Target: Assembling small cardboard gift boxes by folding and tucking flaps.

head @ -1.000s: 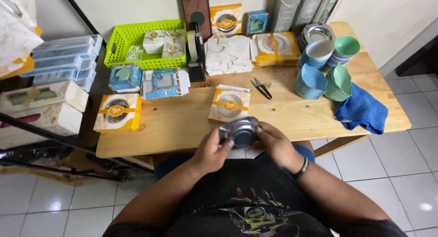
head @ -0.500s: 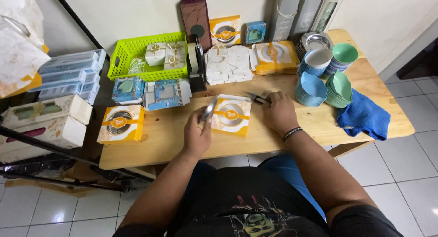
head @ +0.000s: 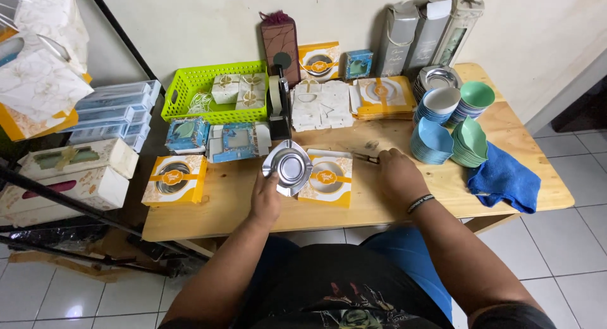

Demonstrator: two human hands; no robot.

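Metal ashtray [head: 288, 166] gripped by left hand [head: 265, 199]; right hand [head: 397, 174] hides scissors [head: 365, 157], grip unclear.

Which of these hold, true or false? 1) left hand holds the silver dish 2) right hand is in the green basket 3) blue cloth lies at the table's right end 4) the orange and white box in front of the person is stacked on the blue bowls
1) The left hand holds the silver dish. True.
2) The right hand is in the green basket. False: it rests on the table beside the small dark tool, well away from the basket.
3) The blue cloth lies at the table's right end. True.
4) The orange and white box is stacked on the blue bowls. False: it lies flat on the table between the hands, with the bowls farther right.
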